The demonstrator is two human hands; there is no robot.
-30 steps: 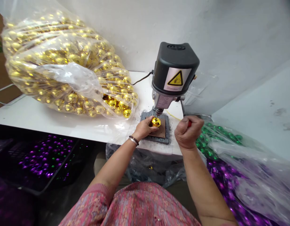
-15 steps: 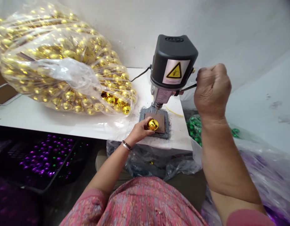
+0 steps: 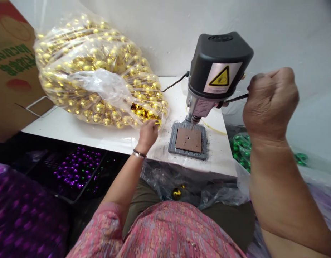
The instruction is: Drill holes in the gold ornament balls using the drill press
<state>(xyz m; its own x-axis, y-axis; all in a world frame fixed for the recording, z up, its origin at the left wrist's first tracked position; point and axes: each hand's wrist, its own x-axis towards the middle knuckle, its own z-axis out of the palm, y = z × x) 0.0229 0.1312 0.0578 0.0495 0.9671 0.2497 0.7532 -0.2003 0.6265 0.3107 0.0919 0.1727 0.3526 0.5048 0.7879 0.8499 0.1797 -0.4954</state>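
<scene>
A small black drill press [image 3: 217,68] stands on the white table [image 3: 82,132]. Its grey base holds a bare brown pad [image 3: 189,140]. My right hand [image 3: 269,102] is closed in a fist round the press's lever [image 3: 236,99], raised beside the motor head. My left hand [image 3: 147,133] reaches into the mouth of a big clear bag of gold balls [image 3: 92,75], its fingers curled among the balls; what they hold is hidden. A single gold ball [image 3: 176,193] lies in a plastic bag below the table edge, in front of my lap.
A cardboard box [image 3: 12,68] stands at the far left. A dark crate of purple and green balls [image 3: 74,170] sits under the table at left. Green balls in plastic [image 3: 242,150] lie right of the table. A purple-filled bag [image 3: 17,218] is at the lower left.
My right hand lifted the lever from low to high. My left hand took the gold ball off the pad and moved left to the bag's mouth; the pad is now bare.
</scene>
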